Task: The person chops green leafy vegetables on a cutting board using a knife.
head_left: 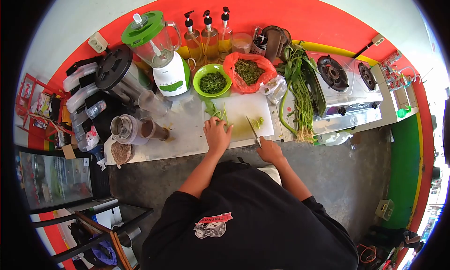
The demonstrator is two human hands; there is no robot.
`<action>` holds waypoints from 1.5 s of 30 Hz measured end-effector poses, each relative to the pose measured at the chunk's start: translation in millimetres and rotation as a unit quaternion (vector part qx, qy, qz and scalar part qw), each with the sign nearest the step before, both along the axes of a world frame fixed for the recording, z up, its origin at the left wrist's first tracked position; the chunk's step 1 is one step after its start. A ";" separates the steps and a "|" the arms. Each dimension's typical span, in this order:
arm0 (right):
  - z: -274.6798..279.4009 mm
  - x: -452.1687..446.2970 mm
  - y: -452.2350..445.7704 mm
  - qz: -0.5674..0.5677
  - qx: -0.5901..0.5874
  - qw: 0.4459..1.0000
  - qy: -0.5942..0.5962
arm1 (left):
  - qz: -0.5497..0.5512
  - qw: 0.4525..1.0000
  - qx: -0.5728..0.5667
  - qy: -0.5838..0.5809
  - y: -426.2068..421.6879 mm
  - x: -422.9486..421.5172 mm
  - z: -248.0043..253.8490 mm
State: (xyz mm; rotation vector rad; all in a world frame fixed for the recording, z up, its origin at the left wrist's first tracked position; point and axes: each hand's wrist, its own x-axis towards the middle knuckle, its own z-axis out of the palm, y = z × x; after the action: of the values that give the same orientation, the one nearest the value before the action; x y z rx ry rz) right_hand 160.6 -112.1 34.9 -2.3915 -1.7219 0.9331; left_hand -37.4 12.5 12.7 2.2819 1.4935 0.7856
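Note:
A white cutting board [241,111] lies at the counter's front edge. My left hand [217,135] is closed over green leaves [214,111] on the board's left part, the fingers pressed together on them. In my right hand [270,150] is the handle of a knife [253,128], its blade over the board and pointing away from me. Small chopped green pieces [258,122] lie just right of the blade. Behind the board, a green bowl [227,93] holds chopped leaves, beside a red plastic bag [263,85] with more chopped greens.
A blender [171,75] and tall cups stand left of the board. Three pump bottles [208,40] line the wall. Long leafy stems [302,101] lie on the right, next to a gas stove [349,94]. A brown-filled container [154,129] stands near the front left.

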 end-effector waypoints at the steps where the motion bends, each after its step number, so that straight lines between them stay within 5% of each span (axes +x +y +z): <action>1: 1.8 1.2 0.2 -0.014 0.001 1.000 -0.009 | 0.003 1.000 0.007 0.012 -0.2 4.0 -1.6; 21: -0.1 -12.7 -6.5 -0.033 0.069 0.997 0.026 | -0.174 0.983 0.001 -0.055 -18.3 -3.5 -9.0; 32: -3.8 -28.9 -5.4 0.009 0.039 0.998 -0.054 | -0.374 0.923 0.063 0.061 10.9 -7.4 -9.7; 45: -1.7 -41.7 20.9 -0.001 0.018 0.991 -0.132 | -0.370 0.921 0.098 0.072 13.4 -8.3 -19.9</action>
State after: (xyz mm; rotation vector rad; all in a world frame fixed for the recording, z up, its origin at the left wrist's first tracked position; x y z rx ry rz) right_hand 118.9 -91.2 33.2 -2.5899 -1.7982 0.6013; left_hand -45.7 25.9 -7.2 2.7936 0.4932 0.5531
